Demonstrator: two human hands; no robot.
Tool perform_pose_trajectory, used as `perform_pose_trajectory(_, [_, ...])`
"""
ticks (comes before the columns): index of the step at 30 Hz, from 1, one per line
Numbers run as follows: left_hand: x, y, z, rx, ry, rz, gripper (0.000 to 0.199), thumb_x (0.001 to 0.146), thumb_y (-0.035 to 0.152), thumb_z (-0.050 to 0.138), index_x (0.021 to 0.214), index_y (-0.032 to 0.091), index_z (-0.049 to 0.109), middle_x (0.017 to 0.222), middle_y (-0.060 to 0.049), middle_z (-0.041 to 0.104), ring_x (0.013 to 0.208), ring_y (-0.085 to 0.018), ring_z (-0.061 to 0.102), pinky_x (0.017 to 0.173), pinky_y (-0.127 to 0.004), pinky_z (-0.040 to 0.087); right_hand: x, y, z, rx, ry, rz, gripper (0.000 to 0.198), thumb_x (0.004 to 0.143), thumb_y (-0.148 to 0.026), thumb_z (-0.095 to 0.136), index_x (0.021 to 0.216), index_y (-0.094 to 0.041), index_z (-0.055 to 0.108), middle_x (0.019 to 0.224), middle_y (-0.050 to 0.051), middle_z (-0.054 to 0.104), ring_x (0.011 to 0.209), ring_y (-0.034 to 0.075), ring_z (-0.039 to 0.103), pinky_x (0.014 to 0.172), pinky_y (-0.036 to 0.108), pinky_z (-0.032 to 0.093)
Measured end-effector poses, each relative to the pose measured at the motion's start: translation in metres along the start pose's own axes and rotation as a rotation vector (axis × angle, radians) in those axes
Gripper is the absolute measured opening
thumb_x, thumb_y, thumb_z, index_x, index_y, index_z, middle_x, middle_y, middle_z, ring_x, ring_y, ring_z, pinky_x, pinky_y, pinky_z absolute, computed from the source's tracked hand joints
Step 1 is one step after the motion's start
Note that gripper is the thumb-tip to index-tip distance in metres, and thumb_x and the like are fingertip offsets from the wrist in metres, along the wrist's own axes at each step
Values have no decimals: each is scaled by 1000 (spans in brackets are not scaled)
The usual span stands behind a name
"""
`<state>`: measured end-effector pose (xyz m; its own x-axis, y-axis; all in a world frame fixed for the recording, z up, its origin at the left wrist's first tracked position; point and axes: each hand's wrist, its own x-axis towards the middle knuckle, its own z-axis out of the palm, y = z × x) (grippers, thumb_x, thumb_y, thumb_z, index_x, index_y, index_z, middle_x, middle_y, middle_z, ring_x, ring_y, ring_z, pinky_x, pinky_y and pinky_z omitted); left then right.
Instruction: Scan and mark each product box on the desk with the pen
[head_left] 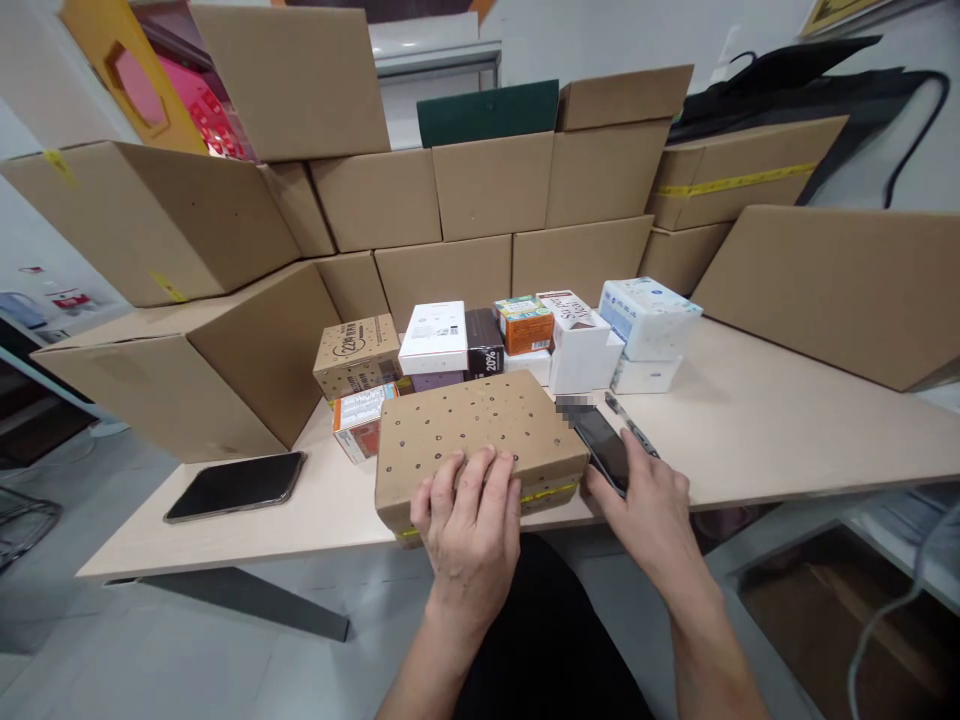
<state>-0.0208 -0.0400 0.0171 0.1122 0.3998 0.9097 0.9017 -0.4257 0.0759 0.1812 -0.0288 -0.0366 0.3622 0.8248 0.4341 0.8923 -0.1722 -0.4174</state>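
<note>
A brown cardboard box [469, 425] dotted with small drawn circles sits at the table's front edge, yellow tape along its side. Over its front top edge lies my left hand [472, 525], fingers bent together onto the lid; the thumb is hard to see. My right hand [649, 505] has its thumb and fingers closed around the near end of a dark smartphone [602, 440], right of the box. The phone's far end is blurred by a pixelated patch. A patterned pen [630, 424] lies just beyond that hand.
Behind stand several small cartons, among them a white box [433, 335], an orange box [523, 325] and tissue packs [646, 320]. Another phone [234, 487] lies on the table [787, 430] at left. Large cardboard boxes [442, 280] wall in the back and sides.
</note>
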Motion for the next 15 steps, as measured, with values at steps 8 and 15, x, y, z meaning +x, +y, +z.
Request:
perform_pose_trajectory(8, [0, 0, -2, -25, -3, -9, 21, 92, 22, 65, 112, 21, 72, 110, -4, 77, 106, -27, 63, 99, -41, 30, -38, -27, -54, 450, 279, -146, 67, 87, -46, 63, 146, -20, 44, 135, 16, 55, 126, 33, 51, 104, 56, 42])
perform_pose_trajectory(15, [-5, 0, -4, -48, -20, -48, 45, 95, 15, 54, 141, 12, 52, 118, -12, 75, 111, -27, 64, 101, -41, 32, -52, -83, -42, 412, 428, -370, 66, 85, -35, 68, 144, -17, 45, 133, 20, 51, 124, 36, 51, 98, 60, 47])
